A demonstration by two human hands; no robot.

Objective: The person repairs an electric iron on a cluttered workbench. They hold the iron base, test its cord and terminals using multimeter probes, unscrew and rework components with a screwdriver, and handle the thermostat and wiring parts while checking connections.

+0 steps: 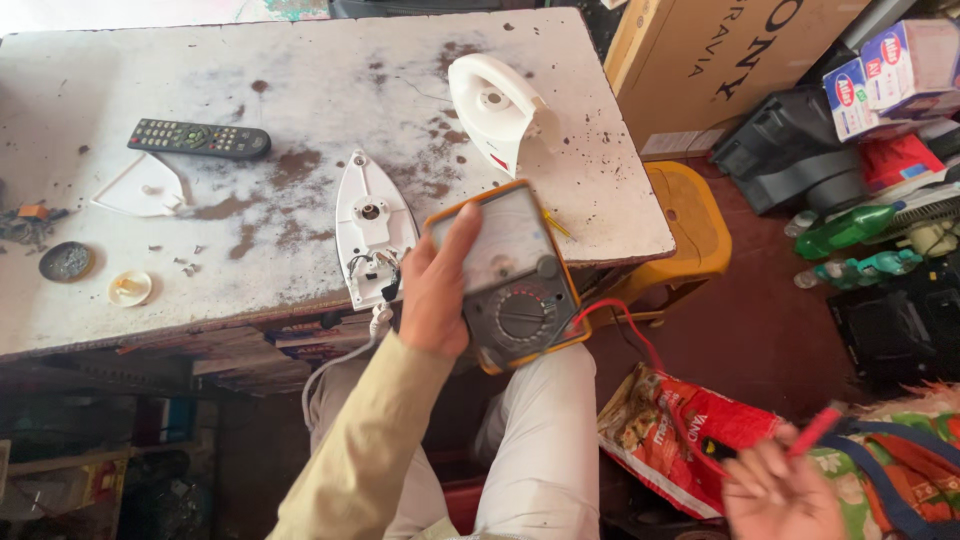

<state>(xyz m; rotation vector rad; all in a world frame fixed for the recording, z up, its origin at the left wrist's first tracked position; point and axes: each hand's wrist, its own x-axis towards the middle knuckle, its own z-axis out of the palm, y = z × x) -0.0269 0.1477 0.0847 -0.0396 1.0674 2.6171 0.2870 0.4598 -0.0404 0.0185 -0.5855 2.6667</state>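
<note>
Two hands busy: left hand [437,290] grips multimeter [510,280]; right hand [775,485] pinches red probe [815,430]; small dish [66,261] holds dark bits.

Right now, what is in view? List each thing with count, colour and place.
multimeter: one, orange-edged, over table's near edge, in left hand
iron base: one, white, table near edge
iron shell: one, white, table far right
remote control: one, black, table left
table: one, white, stained
probe: one, red, lower right, in right hand
stool: one, yellow, right of table
cardboard box: one, brown, top right
left hand: grip on multimeter
right hand: grip on probe, blurred
</note>
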